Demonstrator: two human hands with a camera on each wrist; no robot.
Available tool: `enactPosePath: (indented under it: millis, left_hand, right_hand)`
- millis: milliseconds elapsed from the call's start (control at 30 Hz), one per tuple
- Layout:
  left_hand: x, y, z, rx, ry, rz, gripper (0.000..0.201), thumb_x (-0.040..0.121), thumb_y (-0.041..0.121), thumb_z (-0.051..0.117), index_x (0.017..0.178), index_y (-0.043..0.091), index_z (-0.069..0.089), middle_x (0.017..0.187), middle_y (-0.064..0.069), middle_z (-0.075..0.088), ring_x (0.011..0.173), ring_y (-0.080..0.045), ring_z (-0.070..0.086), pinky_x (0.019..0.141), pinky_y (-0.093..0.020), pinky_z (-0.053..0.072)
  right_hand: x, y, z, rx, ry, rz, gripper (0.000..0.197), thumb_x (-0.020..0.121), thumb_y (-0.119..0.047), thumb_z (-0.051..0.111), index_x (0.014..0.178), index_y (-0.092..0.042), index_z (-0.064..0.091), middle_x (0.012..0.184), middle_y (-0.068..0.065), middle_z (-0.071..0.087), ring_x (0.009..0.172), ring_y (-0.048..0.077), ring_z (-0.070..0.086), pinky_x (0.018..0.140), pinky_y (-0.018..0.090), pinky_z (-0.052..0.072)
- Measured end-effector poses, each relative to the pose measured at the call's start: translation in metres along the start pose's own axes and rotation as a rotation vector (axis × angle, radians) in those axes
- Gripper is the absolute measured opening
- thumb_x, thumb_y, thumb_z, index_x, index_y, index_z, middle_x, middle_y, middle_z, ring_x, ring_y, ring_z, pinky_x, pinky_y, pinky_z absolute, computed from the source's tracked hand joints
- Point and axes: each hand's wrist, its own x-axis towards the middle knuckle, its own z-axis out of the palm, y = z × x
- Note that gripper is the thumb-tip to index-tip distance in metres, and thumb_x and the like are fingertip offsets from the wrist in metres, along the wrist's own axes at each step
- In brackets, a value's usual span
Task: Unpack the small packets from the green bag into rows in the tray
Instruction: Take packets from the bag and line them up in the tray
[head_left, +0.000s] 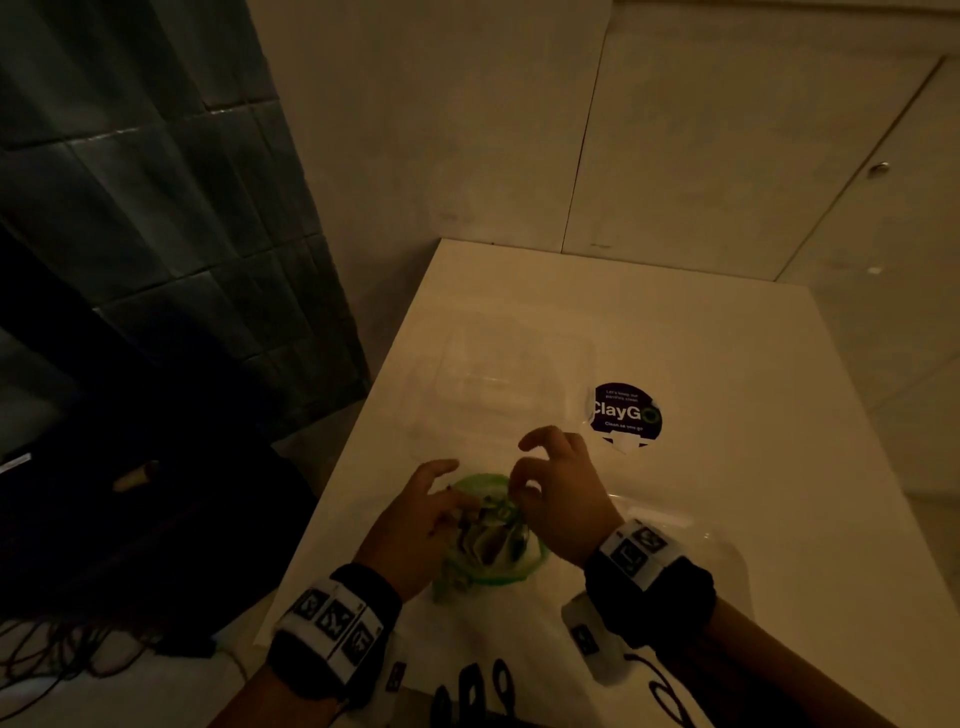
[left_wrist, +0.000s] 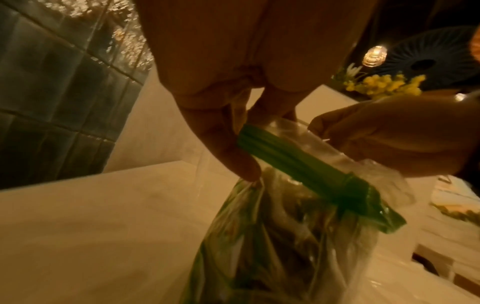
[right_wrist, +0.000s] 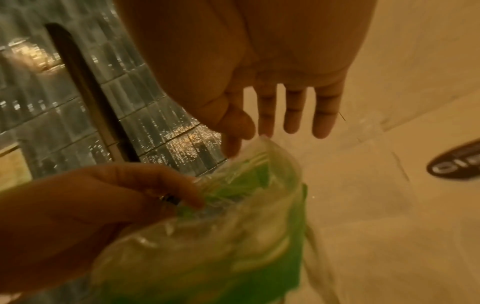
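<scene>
Both hands held the mouth of the green bag (head_left: 491, 540), one on each side. Left hand (head_left: 410, 530) pinched the near-left edge of the opening: in the left wrist view its thumb (left_wrist: 226, 148) and fingers closed on the clear plastic beside the folded green strip (left_wrist: 298, 162) at the top of the bag. Right hand (head_left: 563, 493) pinched the opposite edge between thumb and forefinger, while its other three fingers (right_wrist: 296, 111) stood straight and spread, apart from the plastic. The bag stood on the white table (head_left: 727, 519), close to the near edge, its mouth pulled open between the two hands. Inside it lay a crumpled mass of small packets (head_left: 485, 538); their number could not be told in the dim light. A clear tray (head_left: 498, 384) sat on the table just beyond the bag, faint against the white surface, and whether anything lay in it could not be told. A round dark sticker (head_left: 626, 413) lay to the right of the tray. Dark tiled wall (head_left: 156, 182) stood off to the left of the table
</scene>
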Motion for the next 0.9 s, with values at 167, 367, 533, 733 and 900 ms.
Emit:
enactPosePath:
  millis: [167, 367, 533, 733, 900]
  left_hand:
    - [0.006, 0.014, 0.008, -0.016, 0.081, -0.042, 0.045, 0.093, 0.006, 0.047, 0.137, 0.014, 0.045, 0.140, 0.005, 0.038, 0.118, -0.008, 0.047, 0.096, -0.012, 0.036]
    - [0.006, 0.022, 0.014, -0.182, 0.067, -0.016, 0.043, 0.092, 0.011, 0.053, 0.134, 0.018, 0.046, 0.131, 0.006, 0.041, 0.110, -0.005, 0.049, 0.088, -0.003, 0.039]
    - [0.007, 0.018, 0.010, -0.282, 0.055, -0.018, 0.042, 0.090, 0.015, 0.057, 0.128, 0.029, 0.048, 0.124, 0.012, 0.042, 0.109, -0.005, 0.053, 0.092, -0.028, 0.052]
    - [0.005, 0.013, 0.018, -0.341, 0.074, -0.036, 0.041, 0.091, 0.014, 0.058, 0.117, 0.042, 0.044, 0.121, 0.021, 0.042, 0.107, 0.001, 0.052, 0.088, -0.019, 0.050]
    - [0.005, 0.006, 0.028, -0.338, 0.071, -0.136, 0.046, 0.090, 0.004, 0.057, 0.128, 0.026, 0.043, 0.129, 0.006, 0.044, 0.113, -0.010, 0.051, 0.083, -0.005, 0.045]
  right_hand:
    - [-0.003, -0.013, -0.001, -0.367, -0.262, 0.146, 0.044, 0.091, -0.053, 0.039, 0.100, -0.026, 0.072, 0.155, -0.003, 0.019, 0.145, 0.028, -0.003, 0.114, 0.052, 0.014]
    - [0.012, -0.017, 0.012, -0.348, -0.282, 0.287, 0.045, 0.088, -0.058, 0.047, 0.102, -0.023, 0.070, 0.155, 0.000, 0.018, 0.145, 0.031, -0.005, 0.114, 0.051, 0.015]
    - [0.014, -0.025, 0.009, -0.294, -0.170, 0.214, 0.029, 0.085, -0.047, 0.057, 0.098, -0.026, 0.071, 0.153, -0.001, 0.021, 0.144, 0.029, 0.003, 0.115, 0.050, 0.016]
    - [0.000, -0.007, -0.024, -0.028, -0.092, 0.069, 0.024, 0.094, -0.033, 0.052, 0.105, -0.022, 0.071, 0.137, -0.004, 0.049, 0.121, 0.014, 0.045, 0.101, 0.034, 0.043]
    - [-0.027, 0.044, -0.091, 0.682, 0.005, 0.296, 0.013, 0.094, -0.009, 0.054, 0.099, -0.005, 0.066, 0.086, 0.011, 0.070, 0.062, 0.013, 0.066, 0.056, 0.031, 0.052]
